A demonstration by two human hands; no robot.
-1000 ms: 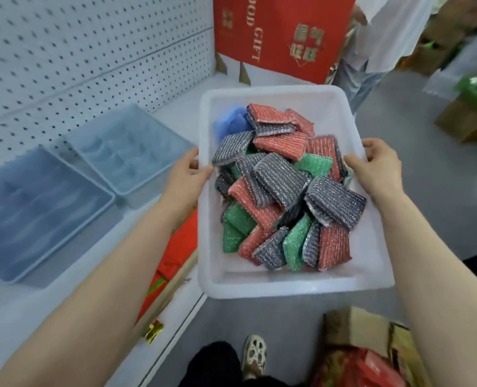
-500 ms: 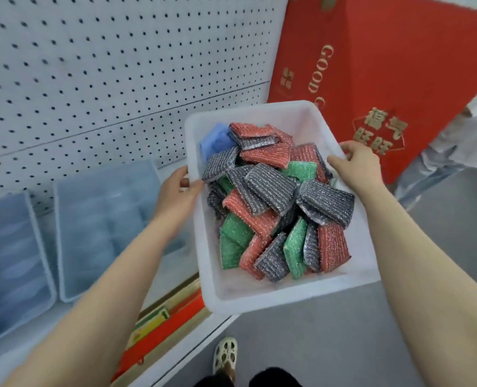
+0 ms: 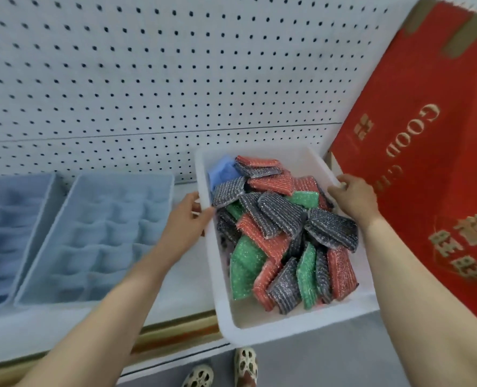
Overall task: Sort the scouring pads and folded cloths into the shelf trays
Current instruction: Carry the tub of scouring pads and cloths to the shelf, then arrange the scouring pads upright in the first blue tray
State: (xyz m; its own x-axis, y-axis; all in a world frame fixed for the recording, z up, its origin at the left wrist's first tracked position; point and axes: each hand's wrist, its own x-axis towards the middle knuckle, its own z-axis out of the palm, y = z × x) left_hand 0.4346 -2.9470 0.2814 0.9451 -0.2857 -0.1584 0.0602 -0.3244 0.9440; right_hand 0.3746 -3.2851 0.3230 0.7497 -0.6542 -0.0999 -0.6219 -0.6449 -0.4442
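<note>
A white plastic bin [image 3: 293,329] holds a heap of several scouring pads [image 3: 282,236] in grey, red and green, with a folded blue cloth [image 3: 222,171] at its far left corner. My left hand [image 3: 188,219] grips the bin's left rim and my right hand [image 3: 353,198] grips its right rim. The bin hangs over the white shelf, its near end past the shelf's front edge. Two light-blue divided shelf trays [image 3: 98,236] [image 3: 7,227] lie on the shelf to the left of the bin; their compartments look empty.
A white pegboard wall [image 3: 148,79] backs the shelf. A large red gift box [image 3: 432,169] stands right of the bin, close to my right hand. A gold strip [image 3: 176,331] runs along the shelf front. My feet [image 3: 244,367] show on the grey floor below.
The bin has been carried toward the shelf and pegboard, and the view has turned to face them. Both hands keep the same grip on its rims.
</note>
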